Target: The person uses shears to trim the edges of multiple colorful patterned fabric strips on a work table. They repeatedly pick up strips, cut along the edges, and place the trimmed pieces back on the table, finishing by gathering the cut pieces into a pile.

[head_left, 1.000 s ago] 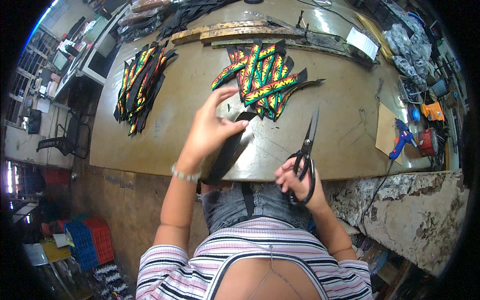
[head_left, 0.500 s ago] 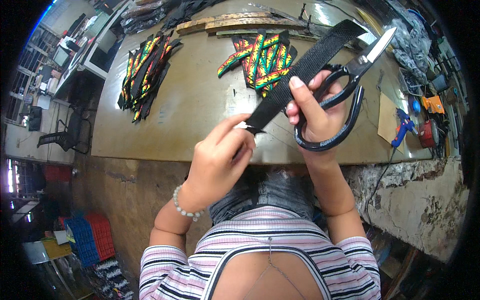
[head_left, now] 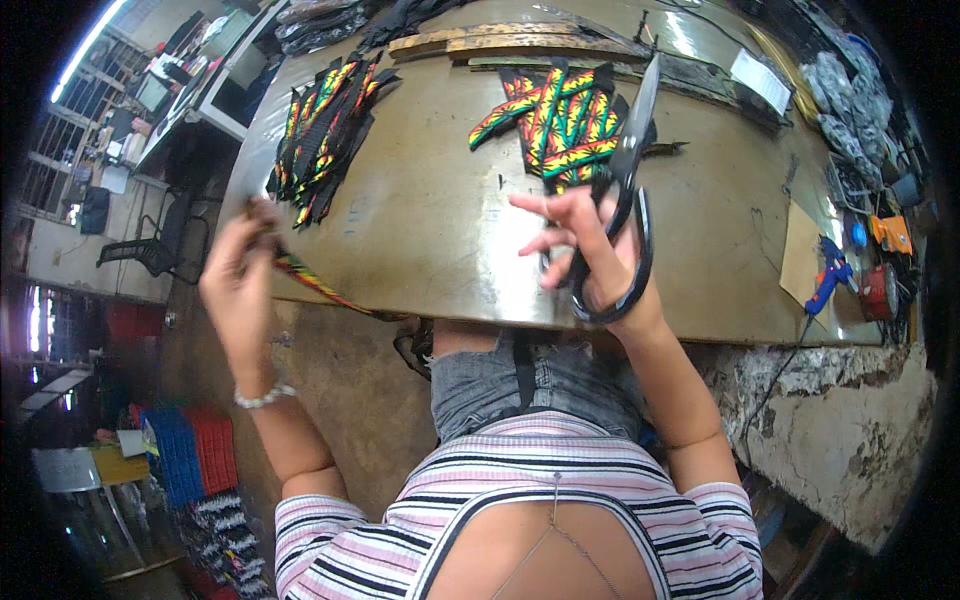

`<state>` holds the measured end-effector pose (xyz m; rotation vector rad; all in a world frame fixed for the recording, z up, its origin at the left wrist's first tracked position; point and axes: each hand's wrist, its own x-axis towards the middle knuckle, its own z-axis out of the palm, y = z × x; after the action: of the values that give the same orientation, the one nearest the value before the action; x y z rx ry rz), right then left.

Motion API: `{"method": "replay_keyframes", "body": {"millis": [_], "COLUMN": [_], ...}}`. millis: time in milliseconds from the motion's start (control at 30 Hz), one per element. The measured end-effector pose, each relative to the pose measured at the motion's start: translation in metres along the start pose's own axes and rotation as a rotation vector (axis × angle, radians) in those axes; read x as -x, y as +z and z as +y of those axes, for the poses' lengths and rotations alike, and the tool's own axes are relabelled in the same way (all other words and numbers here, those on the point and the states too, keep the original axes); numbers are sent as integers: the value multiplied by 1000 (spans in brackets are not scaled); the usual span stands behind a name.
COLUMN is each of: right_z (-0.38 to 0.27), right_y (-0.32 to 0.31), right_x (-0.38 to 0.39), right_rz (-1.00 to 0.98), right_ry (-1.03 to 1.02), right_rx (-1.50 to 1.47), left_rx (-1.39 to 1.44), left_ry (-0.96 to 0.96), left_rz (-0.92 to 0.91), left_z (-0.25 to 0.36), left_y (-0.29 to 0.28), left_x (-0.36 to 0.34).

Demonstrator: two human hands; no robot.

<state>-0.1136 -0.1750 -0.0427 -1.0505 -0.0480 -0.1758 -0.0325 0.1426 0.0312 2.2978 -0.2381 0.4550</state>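
Note:
My left hand [head_left: 236, 275], blurred, is closed on a patterned strap [head_left: 314, 281] near the table's front left edge; the strap trails rightward along that edge. Large black-handled scissors [head_left: 630, 145] hang in my right hand [head_left: 590, 250], blades pointing up and away from me, index and other fingers partly spread beside the handles. Beyond my left hand lies a pile of black and patterned strips [head_left: 325, 135]. A second pile of red, yellow and green leaf-patterned strips [head_left: 550, 110] lies at the back middle, partly behind the scissors.
Wooden planks [head_left: 440, 42] and a white paper [head_left: 758, 80] lie along the back of the table [head_left: 390, 230]. At right are a blue glue gun [head_left: 828, 275] on cardboard, a red tin [head_left: 878, 292] and plastic bags. A black chair [head_left: 140, 255] stands off to the left.
My left hand has swung left with a strap now showing its patterned face. The black strap has left my right hand; the scissors remain in it, tilted more upright.

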Motion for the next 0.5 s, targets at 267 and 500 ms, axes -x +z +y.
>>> {"method": "replay_keyframes", "body": {"millis": [267, 500], "right_z": [53, 4], "right_y": [-45, -13], "right_x": [41, 46], "right_rz": [-173, -541], "right_ry": [268, 253], "right_rx": [-44, 476], "left_rx": [293, 415], "left_ry": [286, 325], "left_rz": [626, 95], "left_z": [-39, 53], "left_y": [-210, -112], "left_x": [77, 20]}}
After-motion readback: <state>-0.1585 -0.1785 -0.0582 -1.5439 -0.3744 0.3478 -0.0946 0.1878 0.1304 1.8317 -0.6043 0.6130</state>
